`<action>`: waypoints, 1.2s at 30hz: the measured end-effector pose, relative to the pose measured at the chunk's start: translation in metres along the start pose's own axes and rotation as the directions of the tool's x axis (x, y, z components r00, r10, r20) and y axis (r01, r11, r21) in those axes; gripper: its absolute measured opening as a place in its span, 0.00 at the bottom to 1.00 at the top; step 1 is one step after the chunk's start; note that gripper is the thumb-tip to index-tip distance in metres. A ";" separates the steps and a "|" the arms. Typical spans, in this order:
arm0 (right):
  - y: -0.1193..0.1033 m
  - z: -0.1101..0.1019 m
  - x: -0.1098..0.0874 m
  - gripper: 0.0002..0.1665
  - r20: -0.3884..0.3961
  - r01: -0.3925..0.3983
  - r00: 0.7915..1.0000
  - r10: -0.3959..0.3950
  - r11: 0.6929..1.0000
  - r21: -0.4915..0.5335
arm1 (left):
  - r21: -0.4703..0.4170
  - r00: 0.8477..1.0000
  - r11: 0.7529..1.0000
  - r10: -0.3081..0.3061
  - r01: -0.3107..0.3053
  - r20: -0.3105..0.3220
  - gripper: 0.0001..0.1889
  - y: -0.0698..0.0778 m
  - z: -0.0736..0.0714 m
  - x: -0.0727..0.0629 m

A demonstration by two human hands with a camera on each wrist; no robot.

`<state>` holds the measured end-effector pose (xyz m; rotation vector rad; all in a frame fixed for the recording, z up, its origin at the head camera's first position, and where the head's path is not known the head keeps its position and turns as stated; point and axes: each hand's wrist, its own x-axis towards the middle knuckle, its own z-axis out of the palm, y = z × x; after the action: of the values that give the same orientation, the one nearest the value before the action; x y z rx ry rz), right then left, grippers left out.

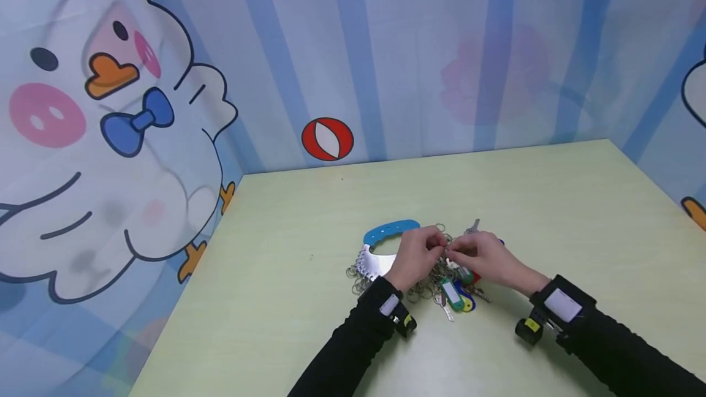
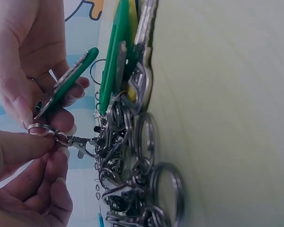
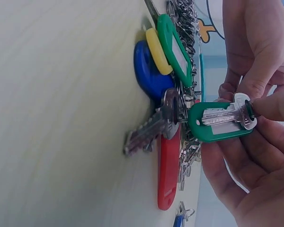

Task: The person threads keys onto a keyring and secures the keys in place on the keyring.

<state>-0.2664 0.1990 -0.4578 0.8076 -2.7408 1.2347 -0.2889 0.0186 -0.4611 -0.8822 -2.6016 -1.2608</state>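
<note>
In the head view my left hand (image 1: 415,257) and right hand (image 1: 491,257) meet fingertip to fingertip above a heap of metal key rings (image 1: 425,283). Seen from the left wrist, the left thumb and fingers pinch a small split ring (image 2: 40,128) joined to a swivel clasp (image 2: 80,142). My right fingers pinch the same ring from the other side. A silver key (image 3: 227,116) and a green key tag (image 3: 199,130) hang by the right fingers. Fingertips partly hide the ring.
Beside the left hand lies a metal plate with a blue handle (image 1: 391,230), rings along its edge. Blue (image 3: 151,71), yellow (image 3: 158,52) and red (image 3: 168,170) key tags and loose keys lie about the heap. A printed backdrop (image 1: 408,66) borders the pale table (image 1: 265,250).
</note>
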 end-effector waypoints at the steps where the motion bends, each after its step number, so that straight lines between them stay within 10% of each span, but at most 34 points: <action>1: 0.000 0.000 0.000 0.07 0.001 0.001 1.000 -0.001 1.000 0.004 | -0.010 1.000 1.000 0.001 -0.001 0.002 0.05 0.000 0.000 0.000; 36: -0.008 0.000 -0.006 0.06 -0.092 -0.002 0.996 0.004 1.000 0.025 | 0.049 0.997 0.996 -0.067 0.068 -0.025 0.05 0.012 0.001 0.005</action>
<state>-0.2576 0.1969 -0.4537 0.7297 -2.6604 1.2748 -0.2860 0.0272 -0.4519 -0.7734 -2.6534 -1.2081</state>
